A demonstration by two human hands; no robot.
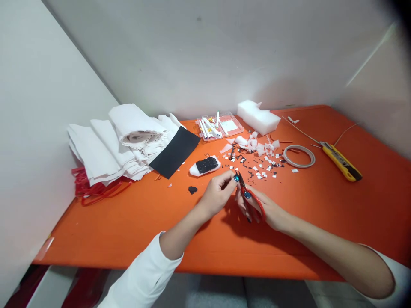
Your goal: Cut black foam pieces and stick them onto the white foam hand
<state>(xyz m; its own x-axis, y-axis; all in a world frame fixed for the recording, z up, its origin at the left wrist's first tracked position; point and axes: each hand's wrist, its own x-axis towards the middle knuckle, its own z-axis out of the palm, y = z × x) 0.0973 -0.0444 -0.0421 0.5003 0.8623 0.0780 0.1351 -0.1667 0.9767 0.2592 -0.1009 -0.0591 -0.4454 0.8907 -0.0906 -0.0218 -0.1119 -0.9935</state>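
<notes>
Red-handled scissors (258, 202) are in my right hand (269, 209), their dark blades pointing up and left. My left hand (218, 192) is closed in a pinch right at the blade tips; whatever sits between its fingertips is too small to make out. Just beyond my left hand lies a white foam piece with black scale-like bits covering its top (205, 164). A small black scrap (192, 190) rests on the orange table (128, 231) to the left of that hand.
A black sheet (175, 152) leans against folded white cloth or paper (112, 145) at left, with red strips (84, 188) under it. Behind are a case of markers (210, 127) and a white foam block (258, 117). Scraps (253, 147), a tape roll (299, 156) and a yellow utility knife (342, 161) lie rightward.
</notes>
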